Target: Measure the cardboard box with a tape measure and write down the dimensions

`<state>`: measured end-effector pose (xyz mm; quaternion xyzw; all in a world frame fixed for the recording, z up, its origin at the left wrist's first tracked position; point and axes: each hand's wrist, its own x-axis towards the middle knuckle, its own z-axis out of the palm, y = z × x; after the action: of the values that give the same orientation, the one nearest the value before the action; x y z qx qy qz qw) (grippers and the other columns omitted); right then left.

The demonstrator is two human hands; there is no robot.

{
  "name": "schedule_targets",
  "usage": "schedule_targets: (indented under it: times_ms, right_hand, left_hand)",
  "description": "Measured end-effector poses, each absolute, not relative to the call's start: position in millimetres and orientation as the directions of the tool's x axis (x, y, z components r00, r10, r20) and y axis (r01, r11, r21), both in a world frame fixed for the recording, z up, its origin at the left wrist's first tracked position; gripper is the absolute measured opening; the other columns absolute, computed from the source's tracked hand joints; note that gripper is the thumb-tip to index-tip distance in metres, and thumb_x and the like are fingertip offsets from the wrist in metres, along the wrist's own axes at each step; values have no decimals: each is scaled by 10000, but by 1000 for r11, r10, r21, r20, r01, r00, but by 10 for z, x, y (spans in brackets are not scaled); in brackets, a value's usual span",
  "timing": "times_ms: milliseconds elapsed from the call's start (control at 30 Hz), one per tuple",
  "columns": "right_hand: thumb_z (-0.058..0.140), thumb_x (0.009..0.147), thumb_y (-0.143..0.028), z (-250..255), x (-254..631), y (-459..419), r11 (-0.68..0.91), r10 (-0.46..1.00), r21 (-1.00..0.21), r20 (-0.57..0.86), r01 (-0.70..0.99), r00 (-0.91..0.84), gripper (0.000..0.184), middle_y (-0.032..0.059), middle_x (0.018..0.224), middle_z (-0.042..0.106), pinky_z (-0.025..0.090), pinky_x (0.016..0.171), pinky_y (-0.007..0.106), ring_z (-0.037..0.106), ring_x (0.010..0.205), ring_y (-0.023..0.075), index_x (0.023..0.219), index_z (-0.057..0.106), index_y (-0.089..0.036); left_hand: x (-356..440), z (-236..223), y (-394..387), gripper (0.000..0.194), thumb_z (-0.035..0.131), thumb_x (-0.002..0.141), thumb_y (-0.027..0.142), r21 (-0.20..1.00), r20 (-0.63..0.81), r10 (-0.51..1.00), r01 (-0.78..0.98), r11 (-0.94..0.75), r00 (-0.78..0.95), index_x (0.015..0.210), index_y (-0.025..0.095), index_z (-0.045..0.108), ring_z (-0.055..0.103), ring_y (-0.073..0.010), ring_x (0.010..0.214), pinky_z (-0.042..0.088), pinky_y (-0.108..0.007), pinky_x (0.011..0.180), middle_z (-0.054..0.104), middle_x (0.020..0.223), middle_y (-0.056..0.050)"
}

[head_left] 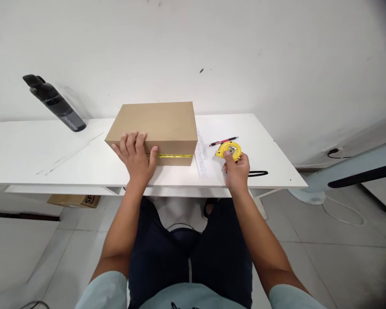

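Note:
A brown cardboard box (pixel 161 122) rests on the white table. My left hand (pixel 137 156) lies against its front edge, fingers spread over the top edge and the thumb on the front face. A shiny yellow strip (pixel 175 156) runs level across that front face and passes behind my left hand; I cannot tell whether it is a tape blade or part of the box. Right of the box, my right hand (pixel 237 169) grips a yellow tape measure (pixel 232 150) above a sheet of paper. A black strap loop (pixel 258 174) shows beside this hand.
A red and black pen (pixel 224 141) lies on the written paper (pixel 202 161). At the back left a black bottle (pixel 56 103) stands near the wall. The white table (pixel 67 163) has an open shelf beneath. Another carton (pixel 73 200) is under the table, on the left.

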<state>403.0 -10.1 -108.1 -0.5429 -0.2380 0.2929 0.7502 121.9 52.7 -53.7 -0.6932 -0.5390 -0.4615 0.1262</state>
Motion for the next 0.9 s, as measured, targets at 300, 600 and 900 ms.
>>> schedule_targets:
  times_ms: [300,600,900]
  right_hand:
    - [890,635,-575,-1068,4049,-82,277,675,-943,54,-185,736,583,-87,748,593,352,435,203,417,463,38,940,541,-222]
    - [835,695,-590,-968,4099,-51,363,591,-924,126,-124,797,536,-75,766,553,345,435,193,427,498,60,922,485,-253]
    - [759,802,-610,-748,3506,31,302,829,-924,133,-235,543,552,37,1162,695,644,771,307,785,968,189,1060,387,-294]
  left_hand:
    - [1238,-525,578,561,532,924,570,345,776,631,837,-425,1,1364,230,605,305,-369,1550,-39,-616,1287,559,1489,-165]
    - [873,-187,820,602,569,909,662,384,644,734,738,-555,217,1368,273,594,283,-345,1566,81,-556,1310,483,1574,-130]
    - [312,-476,1013,717,352,895,852,923,181,983,341,-178,22,1248,278,597,617,-309,1251,560,-470,978,657,1332,-123]
